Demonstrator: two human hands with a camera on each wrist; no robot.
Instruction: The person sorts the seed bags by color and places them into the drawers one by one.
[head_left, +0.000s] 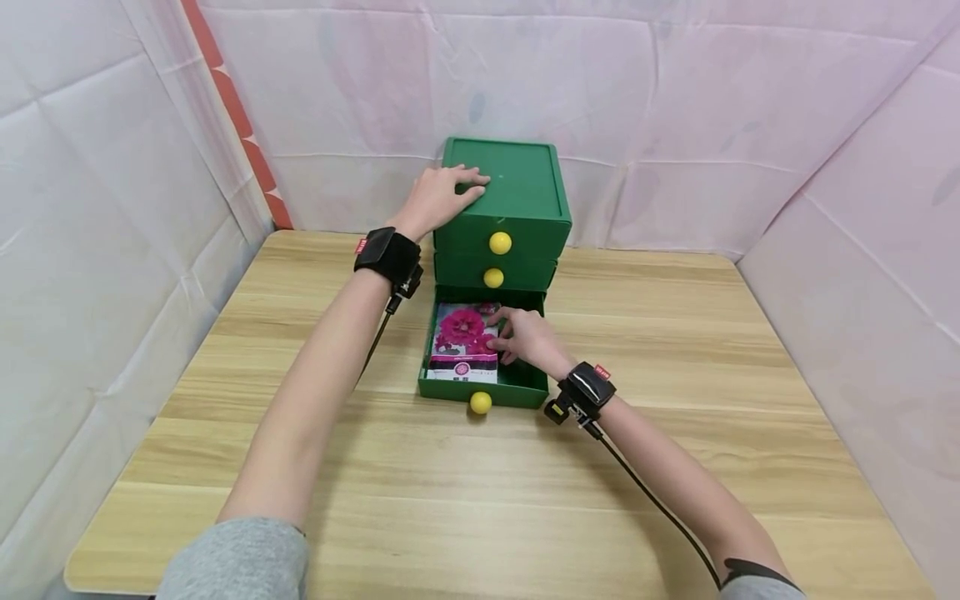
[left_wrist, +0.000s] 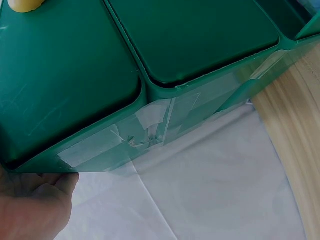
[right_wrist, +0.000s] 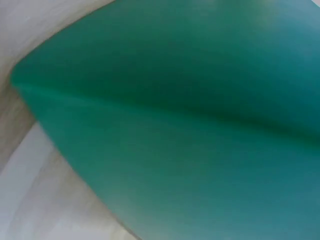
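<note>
A green three-drawer chest [head_left: 517,179] with yellow ball knobs [head_left: 500,242] stands at the back of the wooden table. Its bottom drawer [head_left: 525,385] is pulled out, and a packet with a pink flower picture [head_left: 459,340] lies inside. My left hand [head_left: 438,196] rests flat on the chest's top left corner. The left wrist view shows the chest's side [left_wrist: 200,40] and the heel of that hand [left_wrist: 35,205]. My right hand [head_left: 525,337] is inside the open drawer, fingers curled on the packet's right edge. Only blurred green drawer wall [right_wrist: 190,125] fills the right wrist view.
The wooden table [head_left: 675,467] stretches wide in front of and beside the chest. White cloth walls [head_left: 840,250] close in the left, back and right. Clear tape [left_wrist: 145,130] patches the chest's side. A black cable [head_left: 652,500] trails from my right wrist.
</note>
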